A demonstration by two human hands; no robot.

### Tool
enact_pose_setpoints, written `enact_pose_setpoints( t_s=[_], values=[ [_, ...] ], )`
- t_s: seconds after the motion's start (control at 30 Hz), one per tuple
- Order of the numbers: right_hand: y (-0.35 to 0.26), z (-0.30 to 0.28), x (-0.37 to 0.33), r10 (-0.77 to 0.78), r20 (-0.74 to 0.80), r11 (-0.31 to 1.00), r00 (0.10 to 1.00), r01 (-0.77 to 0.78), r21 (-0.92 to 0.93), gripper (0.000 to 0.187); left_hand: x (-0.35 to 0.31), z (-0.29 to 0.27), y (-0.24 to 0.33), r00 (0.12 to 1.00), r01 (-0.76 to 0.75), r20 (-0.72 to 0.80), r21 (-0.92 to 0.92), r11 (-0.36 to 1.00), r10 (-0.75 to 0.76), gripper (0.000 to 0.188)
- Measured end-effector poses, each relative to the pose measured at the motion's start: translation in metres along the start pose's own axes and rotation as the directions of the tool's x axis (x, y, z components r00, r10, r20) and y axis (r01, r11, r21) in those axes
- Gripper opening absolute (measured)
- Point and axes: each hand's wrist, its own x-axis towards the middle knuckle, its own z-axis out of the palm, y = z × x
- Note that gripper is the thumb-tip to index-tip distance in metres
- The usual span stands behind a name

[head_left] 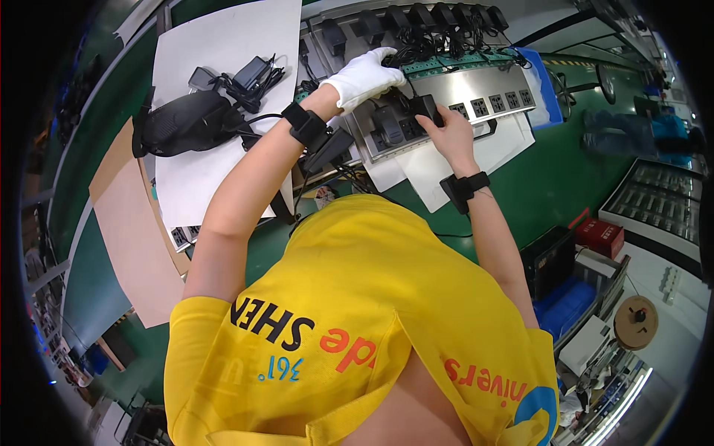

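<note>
My right hand (452,138), bare, grips a black power adapter (425,109) between thumb and fingers, over the near row of sockets on a metal test panel (468,88). My left hand (364,79), in a white glove, is curled beside the adapter's cord; what its fingertips hold, if anything, is hidden. Another black adapter (386,125) sits in the same row, just left of the held one. To the right several sockets (497,103) show bare. Along the far side stands a row of black adapters (418,16), with bundled black cables (428,46) before them.
On a white board (223,37) at left lie a black bag (190,123) and adapters with coiled cords (256,74). A brown cardboard sheet (123,223) hangs beside it. A blue bin (547,89) stands at the panel's right end. Another person (632,134) is farther right.
</note>
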Motion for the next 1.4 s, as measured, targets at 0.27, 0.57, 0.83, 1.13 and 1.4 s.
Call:
enact_pose_setpoints(
  t_s=[0.27,0.57,0.83,1.13,1.4],
  values=[
    [-0.013,-0.006,0.003,-0.014,0.069,0.999,0.998,0.017,-0.043,0.047,-0.006,-0.011,-0.007,1.0,-0.013,-0.013,-0.051,0.999,0.013,0.066],
    [-0.017,-0.018,0.009,0.06,0.149,0.998,0.987,-0.056,-0.034,0.042,-0.011,-0.01,-0.011,1.0,-0.013,-0.016,-0.066,0.998,0.012,0.064],
    [-0.016,-0.005,0.003,-0.036,0.05,0.962,0.998,0.048,-0.27,0.048,-0.008,-0.007,-0.013,1.0,-0.011,-0.014,0.057,0.998,0.012,0.064],
    [-0.023,0.015,-0.003,-0.213,-0.044,0.898,0.976,0.178,-0.401,0.035,-0.009,-0.011,-0.021,0.987,-0.09,-0.086,0.386,0.918,0.133,0.064],
    [-0.015,0.017,-0.008,-0.233,-0.087,0.881,0.969,0.173,-0.44,0.04,-0.035,-0.055,-0.003,0.972,-0.074,-0.114,0.681,0.728,0.206,0.07]
  ],
)
